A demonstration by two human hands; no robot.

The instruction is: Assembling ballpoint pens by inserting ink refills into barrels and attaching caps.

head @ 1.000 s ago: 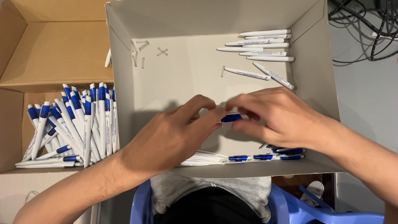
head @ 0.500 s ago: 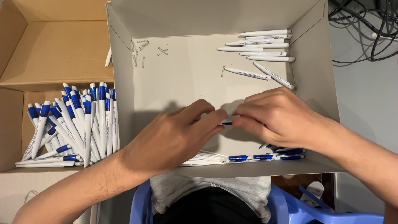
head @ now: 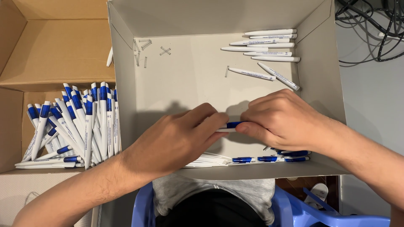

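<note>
Right now both hands are meeting over the middle of the shallow grey cardboard box [head: 126, 75], closer to its near edge than its far one. The left hand [head: 172, 143] is pinching the white barrel end of a slim white-and-blue plastic pen [head: 230, 126] between thumb and fingertips, while the right hand [head: 286, 122] is curling narrowly around the pen's blue end, so the pen is bridging the gap between them, lifted just off the box floor.

Loose white plastic pen barrels [head: 265, 44] are lying near the box's far right corner, small metal springs [head: 145, 46] are scattered at its far left corner, and a row of blue pen parts [head: 269, 159] is resting along the near edge beneath the right hand. Finished white-and-blue pens [head: 71, 122] are piling up in the brown cardboard box [head: 54, 46] to the left.

Most of the pen is hidden under the fingers, so whether its halves are fully seated is impossible to tell. I judge the main risk to be skewed pressure: if the two hands are pushing off-axis, the parts could jam or slip apart, and any spring inside might pop out and get lost among the loose pieces. A slackening pinch could also drop the pen onto the blue parts below.
</note>
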